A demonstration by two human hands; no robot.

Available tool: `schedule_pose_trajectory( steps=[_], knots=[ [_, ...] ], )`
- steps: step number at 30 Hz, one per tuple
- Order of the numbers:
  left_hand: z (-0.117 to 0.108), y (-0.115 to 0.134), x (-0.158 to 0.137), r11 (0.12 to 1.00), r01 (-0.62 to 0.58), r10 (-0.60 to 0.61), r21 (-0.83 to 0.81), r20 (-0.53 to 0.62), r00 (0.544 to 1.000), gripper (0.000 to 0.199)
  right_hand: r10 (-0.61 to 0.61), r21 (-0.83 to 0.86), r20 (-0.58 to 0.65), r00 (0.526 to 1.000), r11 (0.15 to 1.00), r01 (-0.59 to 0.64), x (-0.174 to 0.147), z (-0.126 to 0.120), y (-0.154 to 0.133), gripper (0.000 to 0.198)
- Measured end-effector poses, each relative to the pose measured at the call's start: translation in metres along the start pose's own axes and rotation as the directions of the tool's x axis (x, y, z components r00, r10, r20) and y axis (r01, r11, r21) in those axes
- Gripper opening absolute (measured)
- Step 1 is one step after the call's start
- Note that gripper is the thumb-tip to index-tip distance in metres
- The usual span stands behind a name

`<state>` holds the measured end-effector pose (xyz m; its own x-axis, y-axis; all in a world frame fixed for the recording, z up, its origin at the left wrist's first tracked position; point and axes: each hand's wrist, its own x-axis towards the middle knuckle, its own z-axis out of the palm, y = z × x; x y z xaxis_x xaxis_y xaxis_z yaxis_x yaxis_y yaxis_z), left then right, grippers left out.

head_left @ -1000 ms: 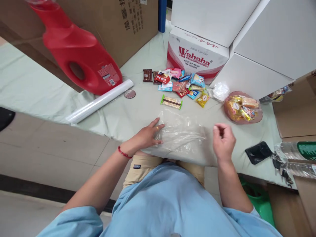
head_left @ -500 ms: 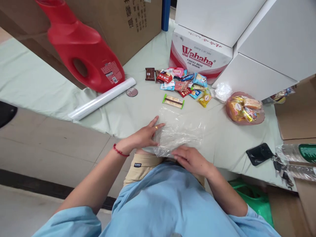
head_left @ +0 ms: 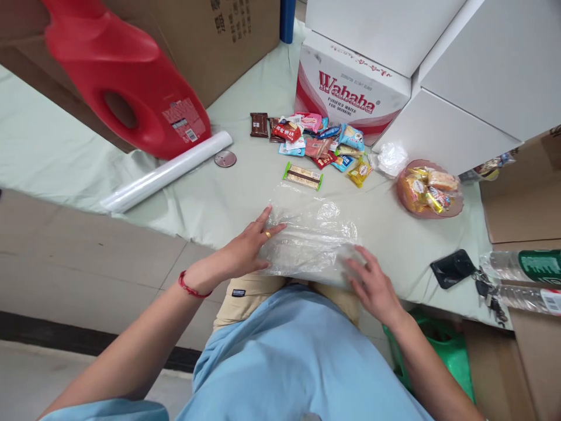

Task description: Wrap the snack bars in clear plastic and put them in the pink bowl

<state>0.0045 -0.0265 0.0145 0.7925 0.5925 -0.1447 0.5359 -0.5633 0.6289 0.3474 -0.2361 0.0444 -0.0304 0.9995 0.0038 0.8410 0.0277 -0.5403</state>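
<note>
A clear sheet of plastic film point(head_left: 311, 240) lies crinkled on the cloth near the table's front edge. On its left side rests my left hand point(head_left: 248, 245), fingers spread, with a ring on one finger. My right hand point(head_left: 372, 283) is at the film's right edge, its fingers apart and slightly blurred; I cannot tell whether it touches the film. Just beyond the film lies a wafer bar point(head_left: 303, 176) in a clear and green wrapper. A pile of wrapped snacks point(head_left: 322, 140) sits behind it.
A white film roll point(head_left: 169, 172) and a round disc point(head_left: 225, 158) lie left, beside a big red jug point(head_left: 131, 88). At right are a pink bowl of snacks point(head_left: 405, 199), a crumpled white bag point(head_left: 391, 159), a black phone point(head_left: 453, 269), keys and bottles. A Wahaha carton point(head_left: 350, 93) stands behind.
My right hand has moved right, from the film's near edge to its right edge, and its fingers have spread. The film lies flatter. My left hand stays on the film's left side.
</note>
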Motion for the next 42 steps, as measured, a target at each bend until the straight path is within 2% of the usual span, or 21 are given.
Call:
schedule_pose_trajectory(
  steps=[1,3,5,7,8,9,11,13,14,16,18,21,23,26,29,33,35,38,40,42],
  knots=[
    [0.0,0.0,0.001,1.0,0.0,0.0,0.013,0.006,1.0,0.103,-0.038,-0.015,0.13,0.991,0.999,0.04,-0.005,-0.003,-0.003,0.045],
    [0.0,0.0,0.001,0.998,-0.007,0.005,0.055,0.029,1.0,0.096,-0.09,0.005,0.374,0.923,0.996,0.094,-0.014,-0.014,-0.006,0.044],
    [0.0,0.001,0.0,0.995,-0.024,0.018,0.098,0.062,0.998,0.085,-0.118,0.074,0.511,0.851,0.993,0.093,-0.02,-0.035,-0.006,0.041],
    [0.0,0.003,-0.001,0.991,-0.05,0.04,0.122,0.087,0.995,0.077,-0.163,0.164,0.586,0.794,0.983,0.08,-0.018,-0.059,-0.005,0.037],
    [0.0,0.004,-0.002,0.99,-0.06,0.048,0.127,0.094,0.994,0.075,-0.198,0.208,0.598,0.777,0.974,0.088,-0.012,-0.069,-0.005,0.035],
    [-0.001,0.005,-0.002,0.989,-0.067,0.054,0.13,0.099,0.994,0.075,-0.231,0.244,0.582,0.78,0.964,0.103,-0.003,-0.076,-0.007,0.034],
    [-0.002,0.008,-0.002,0.987,-0.079,0.064,0.138,0.11,0.992,0.074,-0.271,0.268,0.455,0.848,0.95,0.16,0.023,-0.077,-0.017,0.031],
    [-0.003,0.012,-0.001,0.985,-0.088,0.071,0.149,0.119,0.99,0.073,-0.275,0.208,0.248,0.929,0.951,0.226,0.055,-0.059,-0.035,0.031],
    [-0.004,0.013,-0.002,0.984,-0.092,0.074,0.151,0.12,0.99,0.073,-0.292,0.153,0.188,0.938,0.952,0.266,0.07,-0.045,-0.046,0.032],
    [-0.006,0.016,-0.005,0.986,-0.087,0.071,0.139,0.117,0.991,0.072,-0.355,0.014,0.204,0.912,0.933,0.359,0.094,-0.011,-0.07,0.031],
    [-0.011,0.015,-0.013,0.993,-0.064,0.051,0.101,0.128,0.99,0.071,-0.424,-0.066,0.283,0.86,0.886,0.459,0.104,0.024,-0.09,0.034],
    [-0.022,0.012,-0.026,0.999,-0.01,0.006,0.034,0.137,0.99,0.066,-0.455,-0.101,0.372,0.809,0.847,0.522,0.099,0.061,-0.103,0.043],
    [-0.03,0.01,-0.03,0.999,0.036,-0.036,0.001,0.102,0.994,0.061,-0.445,-0.098,0.411,0.796,0.846,0.524,0.092,0.072,-0.102,0.043],
    [-0.039,0.012,-0.02,0.986,0.168,-0.168,-0.006,0.012,0.986,0.055,-0.425,-0.07,0.437,0.793,0.863,0.501,0.085,0.076,-0.095,0.043],
    [-0.041,0.023,0.009,0.942,0.307,-0.3,0.138,-0.07,0.951,0.055,-0.395,-0.059,0.448,0.802,0.882,0.468,0.082,0.076,-0.096,0.042],
    [-0.042,0.046,0.051,0.882,0.262,-0.255,0.391,-0.071,0.964,0.055,-0.365,-0.07,0.446,0.817,0.896,0.438,0.076,0.077,-0.105,0.042],
    [-0.044,0.051,0.066,0.857,0.216,-0.21,0.468,-0.066,0.975,0.044,-0.362,-0.048,0.459,0.811,0.902,0.429,0.072,0.076,-0.111,0.042],
    [-0.046,0.046,0.075,0.861,0.133,-0.16,0.491,0.013,0.987,0.031,-0.403,0.07,0.521,0.752,0.898,0.433,0.068,0.073,-0.118,0.041],
    [-0.043,0.038,0.075,0.882,0.114,-0.156,0.457,0.054,0.986,0.04,-0.448,0.169,0.571,0.688,0.884,0.435,0.067,0.071,-0.122,0.041],
    [-0.036,0.029,0.069,0.894,0.129,-0.179,0.428,0.078,0.981,0.059,-0.471,0.239,0.604,0.643,0.877,0.418,0.067,0.067,-0.125,0.039]
  ],
)
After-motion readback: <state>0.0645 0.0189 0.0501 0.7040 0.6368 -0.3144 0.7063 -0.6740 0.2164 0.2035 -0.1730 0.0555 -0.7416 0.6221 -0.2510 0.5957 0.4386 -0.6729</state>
